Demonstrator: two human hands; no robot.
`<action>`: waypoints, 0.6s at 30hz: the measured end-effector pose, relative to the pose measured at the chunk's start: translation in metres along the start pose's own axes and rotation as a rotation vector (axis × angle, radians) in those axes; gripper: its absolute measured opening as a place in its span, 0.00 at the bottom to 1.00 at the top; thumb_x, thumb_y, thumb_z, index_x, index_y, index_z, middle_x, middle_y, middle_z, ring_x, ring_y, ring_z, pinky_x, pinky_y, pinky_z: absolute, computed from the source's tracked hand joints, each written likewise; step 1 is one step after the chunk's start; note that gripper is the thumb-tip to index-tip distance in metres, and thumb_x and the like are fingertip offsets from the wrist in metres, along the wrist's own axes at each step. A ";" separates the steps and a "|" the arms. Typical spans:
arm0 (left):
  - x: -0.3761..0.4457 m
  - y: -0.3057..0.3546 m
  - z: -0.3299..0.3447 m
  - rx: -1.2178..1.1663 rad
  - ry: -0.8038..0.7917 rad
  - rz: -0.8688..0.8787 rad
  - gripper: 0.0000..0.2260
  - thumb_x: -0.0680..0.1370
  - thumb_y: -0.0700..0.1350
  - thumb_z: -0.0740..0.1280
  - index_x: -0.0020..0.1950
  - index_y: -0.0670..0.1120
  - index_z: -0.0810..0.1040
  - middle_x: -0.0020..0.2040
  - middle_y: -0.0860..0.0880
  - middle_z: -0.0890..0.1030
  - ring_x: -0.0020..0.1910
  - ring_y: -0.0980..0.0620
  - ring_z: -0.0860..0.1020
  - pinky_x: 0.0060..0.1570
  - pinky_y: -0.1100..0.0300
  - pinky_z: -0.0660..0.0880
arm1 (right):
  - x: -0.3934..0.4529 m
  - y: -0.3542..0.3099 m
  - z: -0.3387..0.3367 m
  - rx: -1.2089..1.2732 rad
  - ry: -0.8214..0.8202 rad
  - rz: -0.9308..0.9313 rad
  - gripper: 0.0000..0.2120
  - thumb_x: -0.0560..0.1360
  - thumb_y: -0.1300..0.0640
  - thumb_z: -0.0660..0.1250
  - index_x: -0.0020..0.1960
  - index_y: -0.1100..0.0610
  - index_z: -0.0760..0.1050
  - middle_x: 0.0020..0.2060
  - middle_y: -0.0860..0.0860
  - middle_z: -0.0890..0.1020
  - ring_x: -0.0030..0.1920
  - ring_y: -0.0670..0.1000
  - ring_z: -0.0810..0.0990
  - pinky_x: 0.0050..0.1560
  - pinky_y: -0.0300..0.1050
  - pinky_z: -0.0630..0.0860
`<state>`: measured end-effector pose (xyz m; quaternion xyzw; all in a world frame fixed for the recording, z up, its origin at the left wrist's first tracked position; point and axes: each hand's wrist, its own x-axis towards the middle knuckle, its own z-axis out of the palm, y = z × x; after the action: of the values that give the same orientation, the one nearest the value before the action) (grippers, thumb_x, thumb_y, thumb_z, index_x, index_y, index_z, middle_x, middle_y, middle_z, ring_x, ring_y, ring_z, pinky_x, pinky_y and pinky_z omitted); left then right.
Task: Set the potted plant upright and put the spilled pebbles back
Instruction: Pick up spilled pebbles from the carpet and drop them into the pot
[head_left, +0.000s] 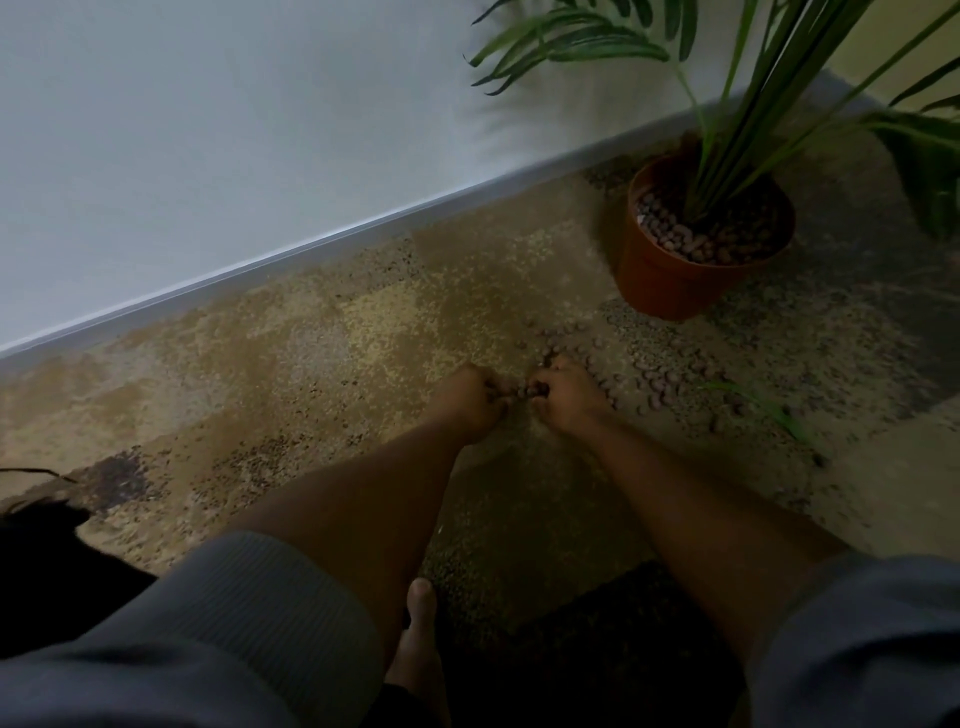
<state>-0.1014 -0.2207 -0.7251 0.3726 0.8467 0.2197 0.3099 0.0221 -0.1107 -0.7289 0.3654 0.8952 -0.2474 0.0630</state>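
The terracotta pot (670, 283) stands upright on the carpet at the upper right, with green palm leaves (737, 119) rising from it and brown pebbles inside. Spilled pebbles (660, 371) lie scattered on the carpet in front of the pot. My left hand (475, 397) and my right hand (563, 395) are down on the carpet side by side, fingers curled round pebbles between them. More pebbles lie just beyond and to the right of my right hand.
A white wall with a grey skirting board (363, 228) runs diagonally behind the carpet. A loose green leaf (763, 408) lies right of the pebbles. My bare foot (421, 639) is at the bottom centre. A dark object (41, 551) sits at the left edge.
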 end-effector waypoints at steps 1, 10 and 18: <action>0.001 0.002 0.002 0.021 0.006 0.011 0.03 0.75 0.47 0.70 0.48 0.52 0.80 0.50 0.52 0.79 0.48 0.53 0.78 0.44 0.60 0.73 | -0.001 0.000 0.000 -0.015 0.003 -0.003 0.14 0.78 0.54 0.63 0.62 0.53 0.77 0.63 0.56 0.71 0.64 0.56 0.71 0.62 0.48 0.70; 0.010 0.022 0.013 0.221 -0.001 0.129 0.18 0.76 0.49 0.67 0.65 0.48 0.72 0.62 0.46 0.73 0.59 0.45 0.75 0.58 0.53 0.74 | -0.006 0.001 0.001 -0.105 -0.013 -0.017 0.17 0.79 0.54 0.62 0.68 0.50 0.73 0.68 0.56 0.67 0.64 0.56 0.71 0.64 0.50 0.70; 0.013 0.031 0.017 0.308 -0.052 0.177 0.16 0.77 0.46 0.66 0.64 0.46 0.74 0.64 0.43 0.70 0.60 0.46 0.73 0.59 0.57 0.71 | -0.008 -0.001 0.001 -0.188 0.018 -0.044 0.17 0.79 0.54 0.62 0.67 0.52 0.72 0.66 0.56 0.69 0.60 0.56 0.74 0.59 0.49 0.74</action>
<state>-0.0812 -0.1889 -0.7234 0.4943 0.8260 0.1039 0.2504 0.0275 -0.1170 -0.7268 0.3401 0.9228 -0.1602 0.0836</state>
